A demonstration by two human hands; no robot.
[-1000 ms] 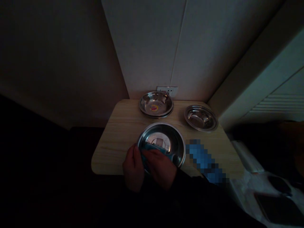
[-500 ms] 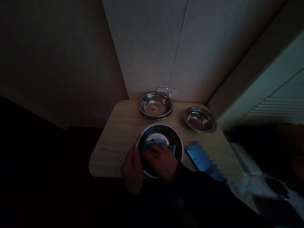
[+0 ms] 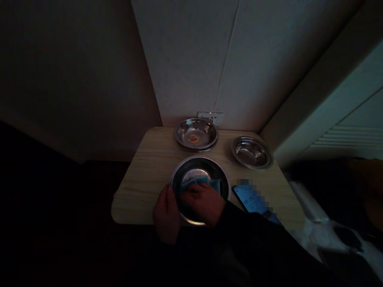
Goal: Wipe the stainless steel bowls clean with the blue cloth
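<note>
A round steel bowl [image 3: 201, 161] sits near the front edge of the small wooden table. My left hand [image 3: 166, 213] pinches its left rim, thumb on top. Inside the bowl, my right hand [image 3: 205, 202] presses a blue cloth [image 3: 214, 185] with light edges against the inner surface, fingers curled over it. Part of the cloth and the fingertips are hidden beneath that hand.
Behind the bowl stands a stack of steel dishes [image 3: 197, 133], the top one with a round sticker. More nested steel dishes [image 3: 251, 153] are at the back right. A lit phone [image 3: 251, 199] lies right of the bowl. A wall socket [image 3: 211, 117] is behind the table [image 3: 134, 199].
My right hand and the blue cloth have shifted slightly inside the bowl, and the cloth's folds look different. My left hand stays on the rim.
</note>
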